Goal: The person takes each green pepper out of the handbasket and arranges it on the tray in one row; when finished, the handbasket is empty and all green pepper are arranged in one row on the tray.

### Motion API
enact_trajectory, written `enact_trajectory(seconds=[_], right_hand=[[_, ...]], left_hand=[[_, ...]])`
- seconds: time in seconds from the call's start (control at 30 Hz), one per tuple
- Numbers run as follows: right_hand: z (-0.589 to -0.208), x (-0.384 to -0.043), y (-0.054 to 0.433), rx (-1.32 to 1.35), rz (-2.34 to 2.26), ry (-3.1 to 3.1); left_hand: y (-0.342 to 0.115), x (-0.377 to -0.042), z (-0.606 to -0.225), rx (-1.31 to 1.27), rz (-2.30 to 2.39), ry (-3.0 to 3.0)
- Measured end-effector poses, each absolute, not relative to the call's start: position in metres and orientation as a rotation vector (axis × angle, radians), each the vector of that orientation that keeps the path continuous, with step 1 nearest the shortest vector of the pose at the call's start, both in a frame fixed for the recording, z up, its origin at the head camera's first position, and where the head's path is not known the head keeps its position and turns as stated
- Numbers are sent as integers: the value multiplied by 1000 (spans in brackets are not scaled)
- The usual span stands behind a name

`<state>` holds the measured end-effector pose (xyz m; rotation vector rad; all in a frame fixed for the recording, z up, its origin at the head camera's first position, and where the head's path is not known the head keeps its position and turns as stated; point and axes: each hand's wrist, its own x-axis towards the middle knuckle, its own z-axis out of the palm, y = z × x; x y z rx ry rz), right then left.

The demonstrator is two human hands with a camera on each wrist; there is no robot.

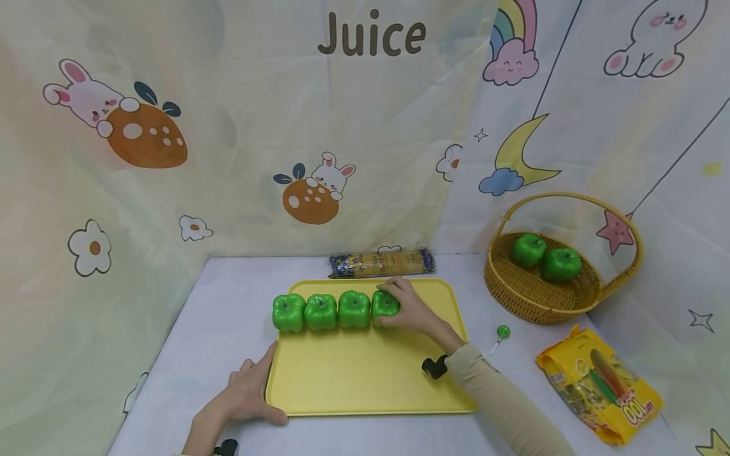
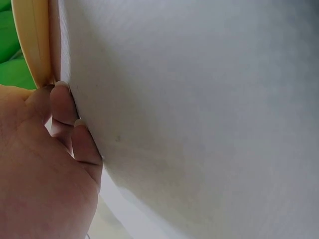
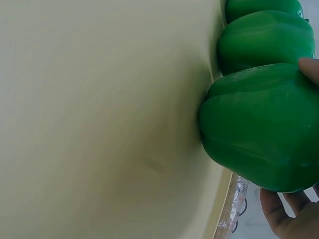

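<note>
A row of green bell peppers (image 1: 321,311) stands along the far side of a yellow tray (image 1: 365,373); the leftmost pepper (image 1: 288,313) sits over the tray's left rim. At the right end of the row, my right hand (image 1: 412,310) grips another green bell pepper (image 3: 264,129) between thumb and fingers, close beside its neighbour (image 1: 354,309). My left hand (image 1: 246,391) holds the tray's near left corner, thumb at the front edge and fingers along the left side. In the left wrist view, bent fingers (image 2: 64,103) meet the tray rim (image 2: 32,40) near the tabletop.
Behind the tray lies a long clear pack of pasta (image 1: 382,263). To the right stands a wicker basket (image 1: 513,297) with two green bell peppers (image 1: 561,264) inside. A green lollipop (image 1: 503,332) and a yellow snack bag (image 1: 599,386) lie on the white tabletop (image 1: 188,329).
</note>
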<state>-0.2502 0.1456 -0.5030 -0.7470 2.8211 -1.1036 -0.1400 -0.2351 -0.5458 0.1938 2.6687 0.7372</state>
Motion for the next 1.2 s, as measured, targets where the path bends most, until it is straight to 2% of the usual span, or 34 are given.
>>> enact_trajectory(seconds=[1.2], right_hand=[[-500, -249, 149, -702, -1062, 2819]], left_hand=[[-233, -140, -543, 185, 735, 2654]])
